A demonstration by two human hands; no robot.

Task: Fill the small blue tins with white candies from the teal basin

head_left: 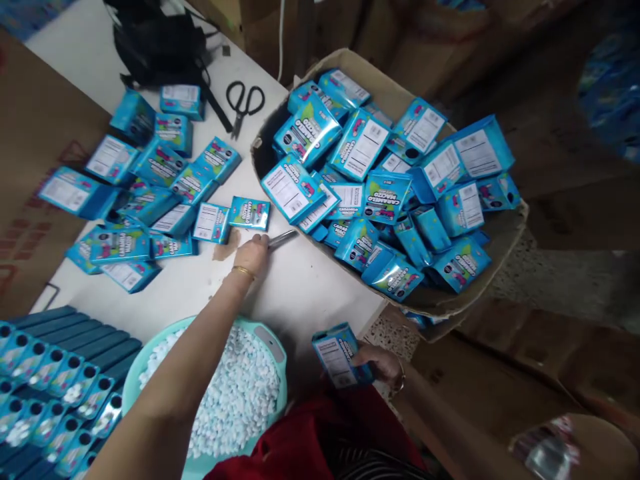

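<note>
Box [337,355] in right hand [383,363] seemingly points up-left.

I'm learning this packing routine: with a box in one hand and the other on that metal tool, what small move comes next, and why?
Probably lift the metal tool off the table and bring it to the blue box. The left hand is closed on the tool's handle; the right hand holds the box near the lap, apart from it.

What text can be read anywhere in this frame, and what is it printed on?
"CARAMELO MACIZO": front of the blue packs, clearest on one in the cardboard box; it reads upside down on another.
White label panels on the pack backs: print too small to read.
Pack in the right hand: label unreadable.
Red print on the flat cardboard at the left: blurred, unreadable.
</note>
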